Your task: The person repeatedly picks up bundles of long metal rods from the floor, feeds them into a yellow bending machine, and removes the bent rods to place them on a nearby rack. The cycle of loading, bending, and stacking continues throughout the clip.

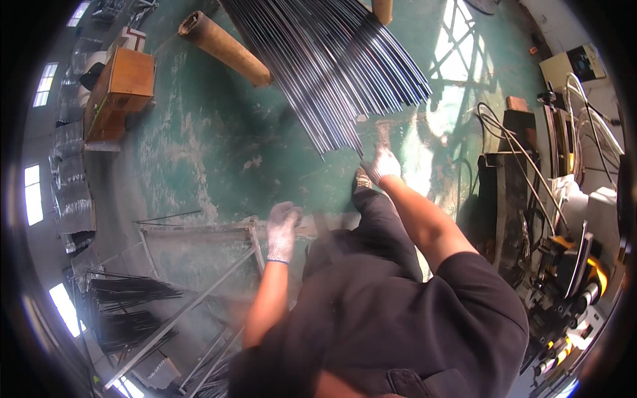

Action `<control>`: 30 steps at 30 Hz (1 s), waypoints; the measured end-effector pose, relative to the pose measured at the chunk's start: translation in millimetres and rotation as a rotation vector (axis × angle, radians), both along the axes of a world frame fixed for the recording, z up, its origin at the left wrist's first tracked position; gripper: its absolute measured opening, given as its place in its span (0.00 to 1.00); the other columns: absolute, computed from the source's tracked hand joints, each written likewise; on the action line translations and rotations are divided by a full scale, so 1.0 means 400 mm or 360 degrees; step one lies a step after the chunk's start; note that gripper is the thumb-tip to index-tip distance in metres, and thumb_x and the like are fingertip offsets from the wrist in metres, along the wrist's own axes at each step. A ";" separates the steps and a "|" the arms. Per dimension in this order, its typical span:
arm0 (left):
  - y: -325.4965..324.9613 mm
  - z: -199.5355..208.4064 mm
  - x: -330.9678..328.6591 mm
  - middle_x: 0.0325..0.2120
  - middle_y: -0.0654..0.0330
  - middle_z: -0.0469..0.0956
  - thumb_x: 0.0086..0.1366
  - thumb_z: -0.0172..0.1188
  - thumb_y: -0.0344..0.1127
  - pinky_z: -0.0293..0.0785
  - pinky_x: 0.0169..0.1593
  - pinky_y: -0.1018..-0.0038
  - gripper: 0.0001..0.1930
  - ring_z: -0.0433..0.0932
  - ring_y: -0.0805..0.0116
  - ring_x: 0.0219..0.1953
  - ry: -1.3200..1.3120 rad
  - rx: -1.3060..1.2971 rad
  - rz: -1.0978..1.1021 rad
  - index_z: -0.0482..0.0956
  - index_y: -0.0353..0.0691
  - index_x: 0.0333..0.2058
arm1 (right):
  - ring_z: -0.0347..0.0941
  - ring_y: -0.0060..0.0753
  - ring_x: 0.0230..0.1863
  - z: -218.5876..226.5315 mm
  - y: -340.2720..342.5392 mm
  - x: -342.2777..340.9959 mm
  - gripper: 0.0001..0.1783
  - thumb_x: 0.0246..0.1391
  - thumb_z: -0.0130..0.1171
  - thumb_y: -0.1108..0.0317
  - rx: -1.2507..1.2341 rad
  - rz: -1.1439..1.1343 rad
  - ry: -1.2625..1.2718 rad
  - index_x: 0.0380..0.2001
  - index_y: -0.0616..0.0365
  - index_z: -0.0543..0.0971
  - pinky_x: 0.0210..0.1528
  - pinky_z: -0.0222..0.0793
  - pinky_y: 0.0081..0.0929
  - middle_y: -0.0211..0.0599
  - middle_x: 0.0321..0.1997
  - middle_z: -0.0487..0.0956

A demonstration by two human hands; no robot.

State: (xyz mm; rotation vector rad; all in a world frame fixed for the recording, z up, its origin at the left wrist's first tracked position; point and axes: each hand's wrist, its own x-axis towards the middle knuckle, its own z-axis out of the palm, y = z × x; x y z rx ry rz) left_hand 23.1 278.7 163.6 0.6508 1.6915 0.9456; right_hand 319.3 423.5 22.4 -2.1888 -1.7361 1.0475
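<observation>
A large fanned-out bundle of thin, shiny metal rods (338, 66) lies ahead of me, its uneven near ends pointing my way. At the near end of the bundle, my right hand (383, 164), in a white knit glove, is closed on the tip of one dark metal rod (360, 152) that sticks out past its neighbours. My left hand (284, 229), also gloved, hangs apart from the rods beside a metal frame (199, 229). Its fingers look bent but are smeared, and nothing shows in them.
Under the rods lies a brown cardboard-like tube (229, 50); a second tube (383, 10) shows at the top. A wooden cabinet (126, 79) stands far left. Dark rod bundles (133, 292) rest in a rack at lower left. Machinery with cables (517, 146) lines the right.
</observation>
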 end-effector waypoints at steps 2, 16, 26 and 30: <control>0.045 0.013 -0.020 0.41 0.55 0.84 0.69 0.63 0.31 0.80 0.48 0.71 0.19 0.82 0.67 0.42 -0.0052 0.0019 0.0278 0.75 0.31 0.56 | 0.75 0.57 0.64 0.004 0.157 -0.083 0.46 0.52 0.67 0.38 0.0122 0.0072 -0.0094 0.64 0.60 0.71 0.68 0.71 0.46 0.57 0.60 0.79; -0.009 -0.038 0.004 0.40 0.54 0.84 0.68 0.65 0.33 0.81 0.47 0.68 0.15 0.84 0.63 0.40 0.0146 -0.0693 -0.0112 0.81 0.29 0.48 | 0.76 0.53 0.58 -0.147 0.574 -0.371 0.31 0.54 0.67 0.53 -0.0032 0.0038 -0.0538 0.53 0.67 0.75 0.60 0.77 0.42 0.51 0.57 0.78; 0.187 -0.096 -0.162 0.42 0.59 0.84 0.71 0.60 0.28 0.81 0.49 0.68 0.12 0.83 0.65 0.43 0.0454 -0.0317 -0.0042 0.80 0.38 0.51 | 0.88 0.49 0.48 -0.068 0.672 -0.223 0.15 0.57 0.64 0.55 -0.0293 0.0463 -0.0261 0.37 0.53 0.91 0.50 0.84 0.40 0.52 0.41 0.89; 0.197 -0.088 -0.135 0.43 0.57 0.84 0.71 0.61 0.28 0.81 0.51 0.68 0.14 0.84 0.65 0.44 0.0500 -0.0305 -0.0091 0.79 0.35 0.54 | 0.88 0.50 0.45 0.034 0.685 -0.189 0.20 0.49 0.72 0.50 -0.0395 0.0591 -0.0113 0.36 0.56 0.91 0.50 0.83 0.41 0.53 0.41 0.88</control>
